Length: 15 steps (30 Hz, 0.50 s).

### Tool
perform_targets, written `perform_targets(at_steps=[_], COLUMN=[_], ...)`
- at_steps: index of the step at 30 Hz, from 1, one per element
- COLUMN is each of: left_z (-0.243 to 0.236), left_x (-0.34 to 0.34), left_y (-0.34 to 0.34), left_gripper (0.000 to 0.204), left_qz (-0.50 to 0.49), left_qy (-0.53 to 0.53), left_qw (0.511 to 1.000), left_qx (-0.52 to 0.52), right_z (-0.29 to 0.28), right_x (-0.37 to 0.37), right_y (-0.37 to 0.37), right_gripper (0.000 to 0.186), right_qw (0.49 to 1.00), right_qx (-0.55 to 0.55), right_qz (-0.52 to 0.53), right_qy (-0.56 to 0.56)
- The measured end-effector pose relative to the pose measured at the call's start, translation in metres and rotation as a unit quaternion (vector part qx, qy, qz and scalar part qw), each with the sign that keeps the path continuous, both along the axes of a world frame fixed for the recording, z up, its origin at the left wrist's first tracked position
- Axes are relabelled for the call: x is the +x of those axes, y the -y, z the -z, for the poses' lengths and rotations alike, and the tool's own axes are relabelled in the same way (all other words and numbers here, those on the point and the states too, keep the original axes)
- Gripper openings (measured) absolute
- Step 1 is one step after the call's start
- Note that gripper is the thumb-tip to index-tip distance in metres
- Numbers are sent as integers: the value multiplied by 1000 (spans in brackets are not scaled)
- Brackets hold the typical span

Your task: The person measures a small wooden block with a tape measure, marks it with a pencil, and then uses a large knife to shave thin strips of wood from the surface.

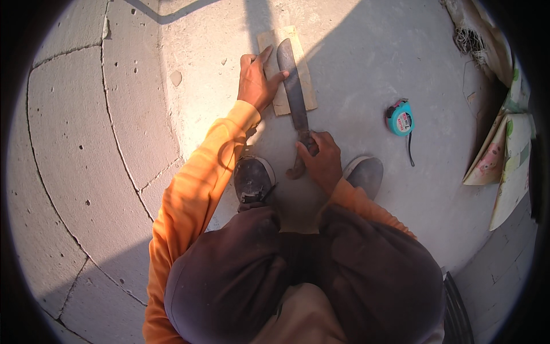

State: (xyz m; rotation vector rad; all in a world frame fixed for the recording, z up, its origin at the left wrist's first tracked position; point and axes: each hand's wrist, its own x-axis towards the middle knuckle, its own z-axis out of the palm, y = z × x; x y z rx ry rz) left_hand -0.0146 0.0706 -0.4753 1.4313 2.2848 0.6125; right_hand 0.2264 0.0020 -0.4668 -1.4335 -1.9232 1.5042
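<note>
Person squats on a grey concrete floor [429, 200], 2 dark shoes [251, 176] showing. Right hand [323, 163] grasps the handle of a machete [294, 94], fingers wrapped around it, hooked handle end sticking out toward the person. Blade points away and lies over a thin wooden board [306, 71], flat on the floor ahead of the shoes. Left hand [258, 83] is at the board's left edge, index finger and thumb spread, thumb tip at the blade; cannot tell if it grips the board. Teal tape measure [399, 118] with black strap sits right of the board, well apart. Porous grey blocks [126, 114] at left; printed sheet [504, 152] at far right, folded.
</note>
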Motion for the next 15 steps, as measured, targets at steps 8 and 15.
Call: perform_targets(at_steps=[8, 15], left_z=[-3, -2], left_x=[2, 3], left_y=[-1, -1], left_gripper=[78, 77], left_qz=[-13, -20], left_qy=[22, 30], left_qw=[1000, 999], left_qx=[-16, -10], right_z=[-4, -10], right_x=[2, 11], right_y=[-3, -12], right_gripper=[46, 29], right_qw=[1000, 998], right_qx=[-7, 62], right_qz=[-9, -14], right_qy=[9, 7])
